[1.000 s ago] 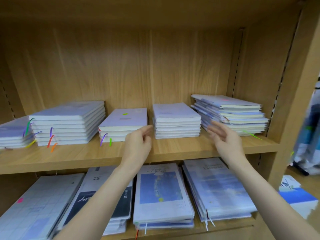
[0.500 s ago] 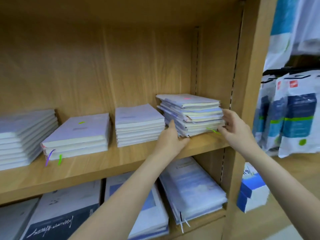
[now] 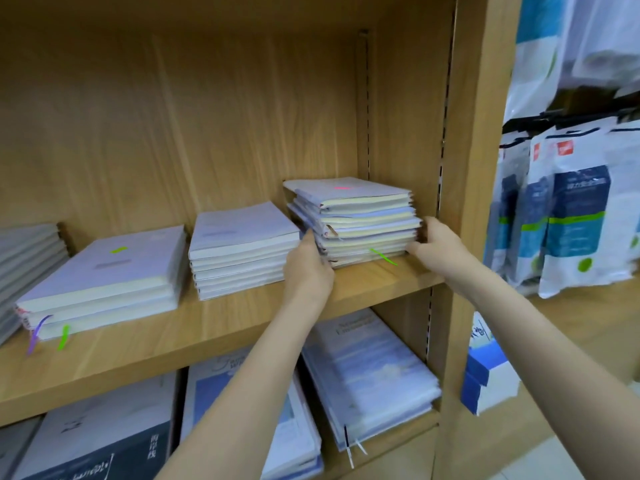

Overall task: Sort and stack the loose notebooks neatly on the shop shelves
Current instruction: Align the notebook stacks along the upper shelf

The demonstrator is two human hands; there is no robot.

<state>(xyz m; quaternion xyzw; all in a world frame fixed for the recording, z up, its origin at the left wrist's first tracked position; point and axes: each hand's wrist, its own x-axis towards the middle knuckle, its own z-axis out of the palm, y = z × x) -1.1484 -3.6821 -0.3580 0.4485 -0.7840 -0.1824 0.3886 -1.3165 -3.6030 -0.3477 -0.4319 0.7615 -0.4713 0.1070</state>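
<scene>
1. The uneven stack of notebooks (image 3: 360,220) sits at the right end of the upper wooden shelf (image 3: 207,327), close to the cabinet's right side panel (image 3: 401,133). Its covers and page edges are out of line with one another; a pink mark shows on the top cover and a green ribbon sticks out near the bottom front.
2. The left hand (image 3: 306,268) presses against the stack's left front corner, the thumb up along the side. Its fingers are hidden behind the hand and the stack, so I cannot tell whether they curl round the notebooks.
3. The right hand (image 3: 438,245) is on the stack's right side, its fingers (image 3: 424,230) curled round the right edge of the lower notebooks and gripping them.
4. Just left of this stack, nearly touching it, stands a tidy middle stack (image 3: 242,251) of pale lilac notebooks with edges aligned.
5. Further left lies a lower stack (image 3: 104,282) of the same lilac covers, turned at a slight angle, with a green mark on top and a purple and a green ribbon hanging over the shelf front.
6. At the far left edge part of another stack (image 3: 27,261) shows, cut off by the frame.
7. On the lower shelf lie larger flat notebooks: a blue-covered pile (image 3: 374,379) at the right, others partly hidden behind the forearms, and a dark-banded cover (image 3: 104,452) at the left.
8. To the right of the cabinet hang white and blue packets (image 3: 575,209), and a blue and white box (image 3: 488,372) stands lower down beside the cabinet.
</scene>
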